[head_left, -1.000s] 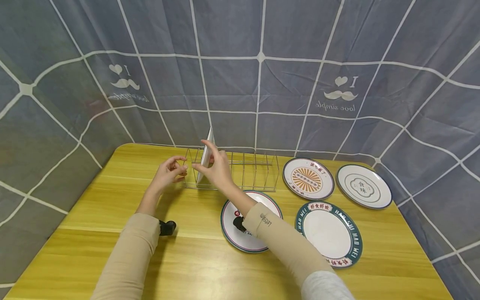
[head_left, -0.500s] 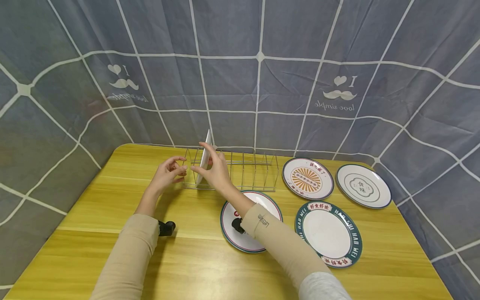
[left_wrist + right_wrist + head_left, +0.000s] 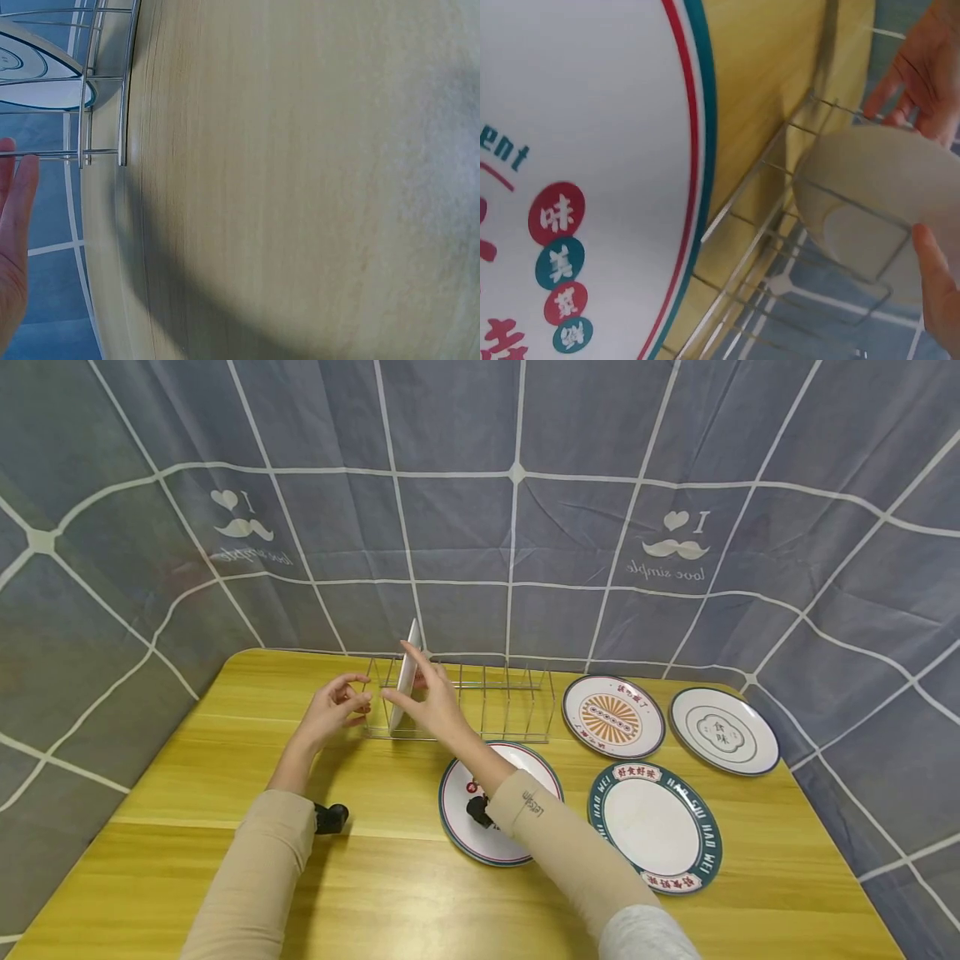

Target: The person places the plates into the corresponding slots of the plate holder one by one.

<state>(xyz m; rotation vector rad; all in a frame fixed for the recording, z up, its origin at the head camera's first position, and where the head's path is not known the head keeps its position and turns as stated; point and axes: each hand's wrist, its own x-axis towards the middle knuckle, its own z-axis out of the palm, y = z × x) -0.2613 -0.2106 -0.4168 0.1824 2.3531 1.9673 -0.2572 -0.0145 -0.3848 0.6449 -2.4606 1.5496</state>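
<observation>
A white plate (image 3: 405,672) stands on edge, slightly tilted, near the left end of a wire dish rack (image 3: 483,710). My right hand (image 3: 435,697) holds it from the near side, thumb on the left and the other fingers partly hidden behind it. The right wrist view shows the plate's pale underside (image 3: 870,176) with the thumb (image 3: 930,262) in front. My left hand (image 3: 333,706) holds the rack's left end wire between thumb and fingers. In the left wrist view, fingertips (image 3: 26,176) touch that wire, and the plate's blue-rimmed underside (image 3: 45,94) shows between the wires.
Below my right forearm lies a plate with a red-and-green rim (image 3: 513,847), apparently stacked. Rightward lie a green-rimmed plate (image 3: 652,827), an orange-patterned plate (image 3: 612,718) and a plate with a grey emblem (image 3: 723,731). A grey curtain (image 3: 465,527) hangs behind the wooden table (image 3: 390,893).
The plate in the rack has turned slightly more edge-on to the head view. Both hands stay nearly in place; the whole head view has shifted a little.
</observation>
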